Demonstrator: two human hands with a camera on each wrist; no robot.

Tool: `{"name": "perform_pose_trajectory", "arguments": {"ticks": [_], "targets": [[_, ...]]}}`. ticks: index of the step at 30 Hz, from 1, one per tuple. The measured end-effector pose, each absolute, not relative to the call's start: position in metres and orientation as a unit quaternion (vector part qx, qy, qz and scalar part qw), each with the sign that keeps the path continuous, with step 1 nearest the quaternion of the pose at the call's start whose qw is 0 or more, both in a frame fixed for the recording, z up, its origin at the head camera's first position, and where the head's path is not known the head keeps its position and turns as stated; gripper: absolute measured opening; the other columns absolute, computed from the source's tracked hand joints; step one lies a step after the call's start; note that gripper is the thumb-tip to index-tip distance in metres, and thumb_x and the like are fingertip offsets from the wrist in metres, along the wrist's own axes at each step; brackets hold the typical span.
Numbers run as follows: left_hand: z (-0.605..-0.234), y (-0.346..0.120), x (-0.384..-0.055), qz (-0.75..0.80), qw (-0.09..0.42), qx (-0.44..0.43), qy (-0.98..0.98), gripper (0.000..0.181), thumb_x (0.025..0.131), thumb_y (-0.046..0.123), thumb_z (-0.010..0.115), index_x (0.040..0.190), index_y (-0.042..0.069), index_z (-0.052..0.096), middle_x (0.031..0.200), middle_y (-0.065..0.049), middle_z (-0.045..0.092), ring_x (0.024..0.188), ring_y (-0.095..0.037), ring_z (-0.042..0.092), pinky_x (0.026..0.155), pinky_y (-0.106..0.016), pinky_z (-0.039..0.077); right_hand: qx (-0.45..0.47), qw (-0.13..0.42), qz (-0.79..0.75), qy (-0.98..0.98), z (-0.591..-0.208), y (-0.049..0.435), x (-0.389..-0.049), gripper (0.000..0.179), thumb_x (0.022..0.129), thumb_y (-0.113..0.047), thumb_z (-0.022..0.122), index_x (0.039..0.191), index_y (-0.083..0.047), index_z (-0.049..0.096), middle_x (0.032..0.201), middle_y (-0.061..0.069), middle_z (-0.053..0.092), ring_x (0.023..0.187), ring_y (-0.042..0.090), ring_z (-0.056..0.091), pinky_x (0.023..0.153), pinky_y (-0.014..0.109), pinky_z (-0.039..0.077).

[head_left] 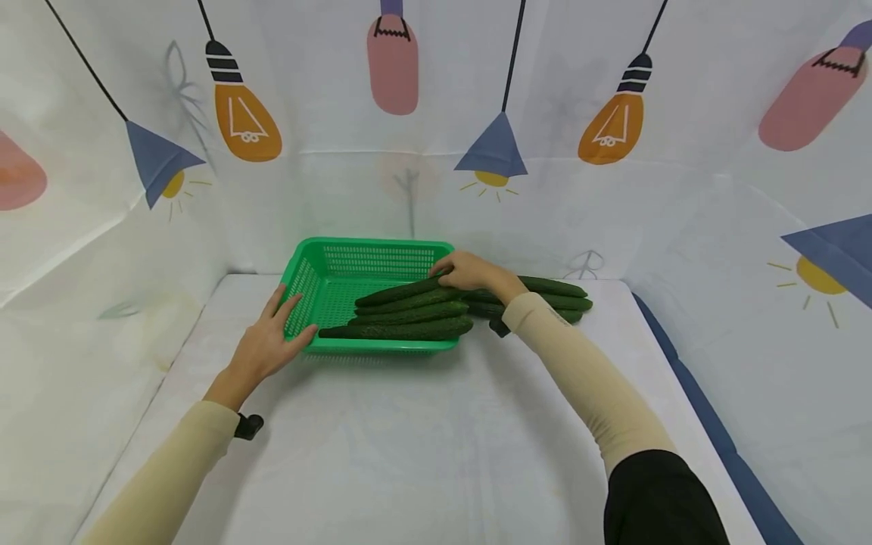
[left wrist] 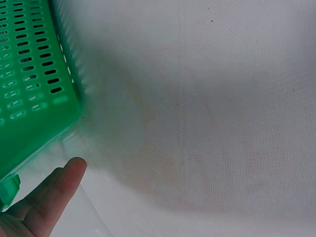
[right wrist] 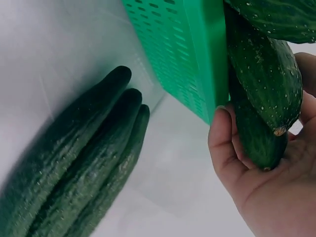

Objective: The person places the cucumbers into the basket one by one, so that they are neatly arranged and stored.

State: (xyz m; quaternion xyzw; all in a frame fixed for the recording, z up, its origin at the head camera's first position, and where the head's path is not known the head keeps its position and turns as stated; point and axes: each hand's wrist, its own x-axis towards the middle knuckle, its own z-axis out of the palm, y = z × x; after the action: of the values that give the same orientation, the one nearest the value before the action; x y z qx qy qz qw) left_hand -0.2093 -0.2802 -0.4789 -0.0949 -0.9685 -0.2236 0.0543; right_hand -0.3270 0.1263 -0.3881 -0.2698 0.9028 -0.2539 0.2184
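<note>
A green plastic basket [head_left: 381,346] stands on the white table with several cucumbers [head_left: 409,312] lying in its right half, their ends over its right rim. My right hand [head_left: 470,271] holds the end of a cucumber [right wrist: 259,140] at that rim. In the right wrist view its fingers curl round this end, with another cucumber [right wrist: 271,74] pressed close by. My left hand [head_left: 262,344] rests at the basket's near left corner, fingers spread along the side and thumb on the near rim. The left wrist view shows an extended finger [left wrist: 59,190] beside the basket wall [left wrist: 29,123].
Right of the basket, more cucumbers [head_left: 562,295] lie side by side on the table [head_left: 409,454], partly behind my right forearm. A white cloth [head_left: 436,189] printed with lamps and bulbs rises behind and at both sides. Blue fabric [head_left: 708,409] runs along the right table edge.
</note>
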Motion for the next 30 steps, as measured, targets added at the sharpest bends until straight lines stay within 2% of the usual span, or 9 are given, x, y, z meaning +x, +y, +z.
{"name": "perform_pose_trajectory", "arguments": {"ticks": [7, 14, 17, 24, 30], "targets": [[-0.482, -0.282, -0.208, -0.223, 0.064, -0.092, -0.968, 0.081, 0.099, 0.058, 0.055, 0.161, 0.011, 0.033, 0.173, -0.017, 0.012, 0.077, -0.046, 0.069, 0.058, -0.048, 0.051, -0.259, 0.200, -0.336, 0.883, -0.395, 0.142, -0.325, 0.038, 0.107, -0.019, 0.053, 0.142, -0.007, 0.062, 0.147, 0.013, 0.058, 0.138, 0.034, 0.052, 0.112, 0.051, 0.044], [-0.481, -0.283, -0.208, -0.226, 0.070, -0.093, -0.967, 0.081, 0.099, 0.058, 0.055, 0.160, 0.010, 0.034, 0.172, -0.018, 0.013, 0.078, -0.049, 0.068, 0.057, -0.049, 0.051, -0.203, 0.168, -0.441, 0.858, -0.407, 0.170, -0.316, 0.055, 0.107, -0.046, 0.052, 0.150, -0.011, 0.052, 0.150, 0.012, 0.054, 0.135, 0.033, 0.053, 0.104, 0.051, 0.051], [-0.481, -0.281, -0.209, -0.228, 0.072, -0.097, -0.966, 0.080, 0.099, 0.058, 0.056, 0.160, 0.010, 0.034, 0.172, -0.018, 0.013, 0.081, -0.051, 0.068, 0.059, -0.052, 0.051, -0.186, 0.145, -0.462, 0.855, -0.413, 0.186, -0.309, 0.061, 0.106, -0.052, 0.050, 0.153, -0.012, 0.049, 0.151, 0.013, 0.053, 0.133, 0.034, 0.054, 0.105, 0.054, 0.049], [-0.483, -0.279, -0.210, -0.229, 0.068, -0.094, -0.966, 0.081, 0.099, 0.058, 0.055, 0.161, 0.011, 0.034, 0.173, -0.017, 0.013, 0.092, -0.057, 0.067, 0.069, -0.062, 0.053, -0.147, 0.110, -0.412, 0.893, -0.432, 0.229, -0.295, 0.068, 0.103, -0.059, 0.052, 0.151, -0.012, 0.050, 0.151, 0.013, 0.053, 0.139, 0.036, 0.050, 0.111, 0.057, 0.043], [-0.483, -0.280, -0.211, -0.227, 0.066, -0.092, -0.967, 0.082, 0.099, 0.059, 0.055, 0.161, 0.010, 0.034, 0.173, -0.017, 0.013, 0.091, -0.055, 0.068, 0.069, -0.061, 0.053, -0.133, 0.075, -0.322, 0.934, -0.452, 0.266, -0.283, 0.070, 0.102, -0.057, 0.055, 0.150, -0.007, 0.050, 0.144, 0.020, 0.058, 0.133, 0.040, 0.054, 0.108, 0.059, 0.044]]}}
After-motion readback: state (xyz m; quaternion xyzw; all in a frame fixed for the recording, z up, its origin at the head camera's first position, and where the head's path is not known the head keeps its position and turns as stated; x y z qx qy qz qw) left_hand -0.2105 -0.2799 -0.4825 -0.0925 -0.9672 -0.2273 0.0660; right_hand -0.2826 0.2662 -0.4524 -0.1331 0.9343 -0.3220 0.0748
